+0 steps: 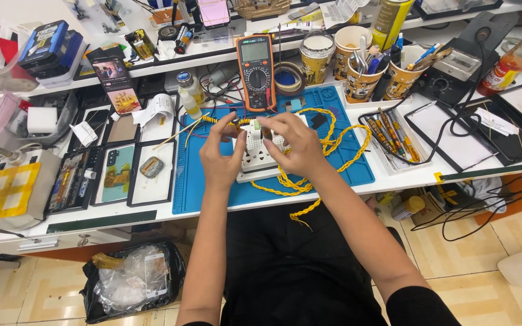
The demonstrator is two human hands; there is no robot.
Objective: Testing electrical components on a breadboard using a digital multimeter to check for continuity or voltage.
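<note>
While both hands work the breadboard (260, 158), yellow wire (327, 142) surrounds it

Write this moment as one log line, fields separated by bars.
left hand: on white breadboard | right hand: on breadboard, by yellow twisted wire | surface: blue mat | behind: orange multimeter

I see a white workbench (394, 176) carrying a blue rubber work mat (206, 187), with a white plastic breadboard (255, 160), a twisted yellow wire (333, 145) and an orange handheld multimeter (256, 71) on it. Black-framed phone screens (152, 175) lie left of the mat, printed paper cups of tools (360, 81) behind it.
</note>
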